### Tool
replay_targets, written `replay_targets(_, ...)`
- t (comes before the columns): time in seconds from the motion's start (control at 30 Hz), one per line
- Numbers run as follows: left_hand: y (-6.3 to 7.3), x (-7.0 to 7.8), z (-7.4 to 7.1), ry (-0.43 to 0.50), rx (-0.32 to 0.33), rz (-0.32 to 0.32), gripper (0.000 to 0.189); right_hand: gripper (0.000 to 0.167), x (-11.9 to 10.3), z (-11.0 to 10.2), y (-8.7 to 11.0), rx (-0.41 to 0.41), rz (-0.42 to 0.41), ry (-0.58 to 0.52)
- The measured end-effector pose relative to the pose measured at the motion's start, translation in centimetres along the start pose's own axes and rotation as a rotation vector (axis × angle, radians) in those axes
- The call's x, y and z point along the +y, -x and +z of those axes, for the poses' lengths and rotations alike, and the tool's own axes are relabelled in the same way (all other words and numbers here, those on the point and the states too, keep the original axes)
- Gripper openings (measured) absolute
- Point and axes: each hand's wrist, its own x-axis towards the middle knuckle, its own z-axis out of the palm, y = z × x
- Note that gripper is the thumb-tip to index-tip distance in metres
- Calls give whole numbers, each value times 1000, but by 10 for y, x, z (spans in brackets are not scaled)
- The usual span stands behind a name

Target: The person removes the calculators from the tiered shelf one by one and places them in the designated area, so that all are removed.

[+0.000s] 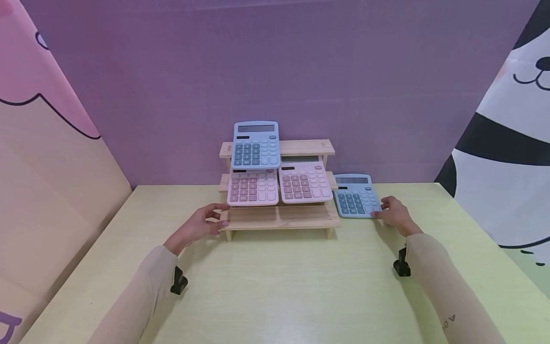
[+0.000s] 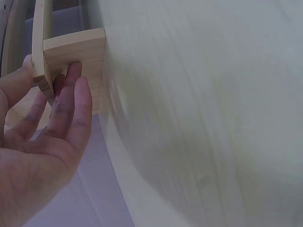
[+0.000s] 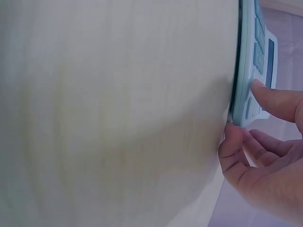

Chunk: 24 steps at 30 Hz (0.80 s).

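- Clock directions are the head view's, with 12 o'clock away from the person.
- The low blue calculator (image 1: 355,197) lies at the rack's (image 1: 279,219) 3 o'clock, just beside it; whether the two touch cannot be told.
- The right hand (image 1: 396,215) pinches that calculator at its 4 o'clock corner: thumb on the face, other fingers (image 3: 232,139) at the edge by the table (image 1: 279,277). The corner probably suits because it is the nearest part to that hand and leaves most keys uncovered.
- The left hand (image 1: 202,220) grips the bottom shelf's end at the rack's 8 o'clock, thumb above and fingers beneath, likely to steady it.
- The top blue calculator (image 1: 256,145) sits at 11 o'clock on the top shelf, its lower end overlapping the left pink calculator (image 1: 252,188).
- That one and the right pink calculator (image 1: 305,180) stand side by side on the middle shelf, faces toward 6 o'clock, presumably so the keys stay readable.
- Beside the top blue calculator, the top shelf offers room toward 1 o'clock.
- The purple wall (image 1: 275,62) limits movement toward 12; the low blue calculator's top end overlaps the table's far edge in view, perhaps tilted. Wide room runs toward 6.
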Motion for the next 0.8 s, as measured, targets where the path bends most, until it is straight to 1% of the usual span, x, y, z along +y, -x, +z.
replay_targets(0.3,-2,-2,-1,-2,-4,8,55,70,1,-2,3,-11,18,-17)
replay_targets(0.43,-3,-3,0,-5,-2,-3,55,71,0,-3,4,-17,16,-21)
replay_targets(0.63,-3,-3,0,-4,0,-18,56,68,-2,-9,7,0,-1,-15)
replay_targets(0.8,-3,-4,0,-7,3,-26,55,67,-7,-14,10,20,-36,-56)
